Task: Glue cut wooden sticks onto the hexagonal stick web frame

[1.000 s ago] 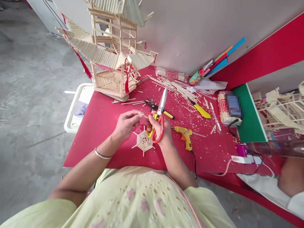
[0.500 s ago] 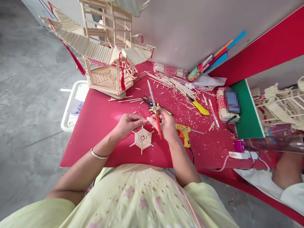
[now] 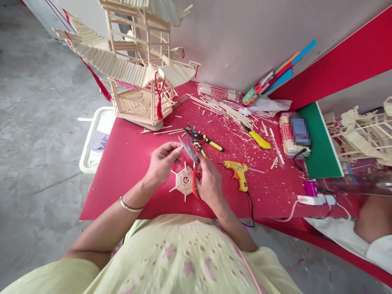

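My right hand point(image 3: 210, 179) is closed around the red handles of a pair of scissors point(image 3: 190, 152), whose blades are spread and point up and left. The blade tips reach the fingertips of my left hand point(image 3: 165, 160), which pinch a small piece of wooden stick point(image 3: 181, 147). Most of that piece is hidden by the fingers. Below the hands, a hexagonal web of wooden sticks point(image 3: 184, 182) lies flat on the red table point(image 3: 122, 179), its right edge partly covered by the scissors' handle. Yellow-and-black pliers point(image 3: 211, 143) lie just beyond the scissors.
A stick-built pagoda point(image 3: 131, 98) with red tassels stands back left. Loose sticks point(image 3: 223, 110) and shavings cover the back. A yellow knife point(image 3: 259, 139) and a glue gun point(image 3: 239, 172) with its cord lie right. Another person's arm point(image 3: 372, 218) is at far right.
The scissors have swung from upright in my right hand to a working grip, with blades spread by my left fingertips. My hands have moved apart, and the pliers are less covered.
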`<state>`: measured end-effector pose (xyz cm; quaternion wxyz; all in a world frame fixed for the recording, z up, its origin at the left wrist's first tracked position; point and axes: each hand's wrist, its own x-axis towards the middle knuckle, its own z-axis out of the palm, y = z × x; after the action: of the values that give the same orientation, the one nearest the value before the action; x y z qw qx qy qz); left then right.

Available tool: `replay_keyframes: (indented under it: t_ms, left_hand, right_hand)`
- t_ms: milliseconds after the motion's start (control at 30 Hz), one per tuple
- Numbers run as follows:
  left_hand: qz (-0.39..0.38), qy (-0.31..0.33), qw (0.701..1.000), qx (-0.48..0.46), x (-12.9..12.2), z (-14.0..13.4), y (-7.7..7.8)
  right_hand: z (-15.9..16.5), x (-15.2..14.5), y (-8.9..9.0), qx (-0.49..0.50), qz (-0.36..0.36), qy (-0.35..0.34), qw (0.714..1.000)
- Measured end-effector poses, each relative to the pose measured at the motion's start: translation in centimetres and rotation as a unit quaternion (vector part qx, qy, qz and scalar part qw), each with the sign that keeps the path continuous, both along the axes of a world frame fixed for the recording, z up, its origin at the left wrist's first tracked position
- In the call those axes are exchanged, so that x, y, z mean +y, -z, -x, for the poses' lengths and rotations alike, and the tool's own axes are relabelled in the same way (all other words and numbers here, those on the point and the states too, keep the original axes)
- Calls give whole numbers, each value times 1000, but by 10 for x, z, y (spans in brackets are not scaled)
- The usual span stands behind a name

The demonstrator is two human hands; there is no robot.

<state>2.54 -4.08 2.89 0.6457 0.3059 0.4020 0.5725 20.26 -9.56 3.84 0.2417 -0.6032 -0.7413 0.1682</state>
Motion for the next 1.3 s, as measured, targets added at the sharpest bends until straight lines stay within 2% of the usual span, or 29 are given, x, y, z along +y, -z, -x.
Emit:
replay_keyframes:
  t_ms: [167, 300, 567, 867, 1300]
  left_hand:
    - [6, -8, 1000, -24, -2, -3, 3]
    - [6, -25, 999, -27, -2, -3, 6]
    - [-15, -68, 997, 21, -4, -6, 10]
    - [-29, -114, 991, 57, -8, -10, 9]
    - [-12, -128, 991, 47, -7, -11, 10]
  right_hand:
    - [13, 3, -2, -42, 7, -1, 999]
    - [17, 6, -6, -31, 5, -7, 999]
    - [23, 8, -2, -10, 20, -8, 1000]
    - [27, 9, 2, -36, 31, 3, 999]
    - [28, 16, 3, -54, 67, 5, 996]
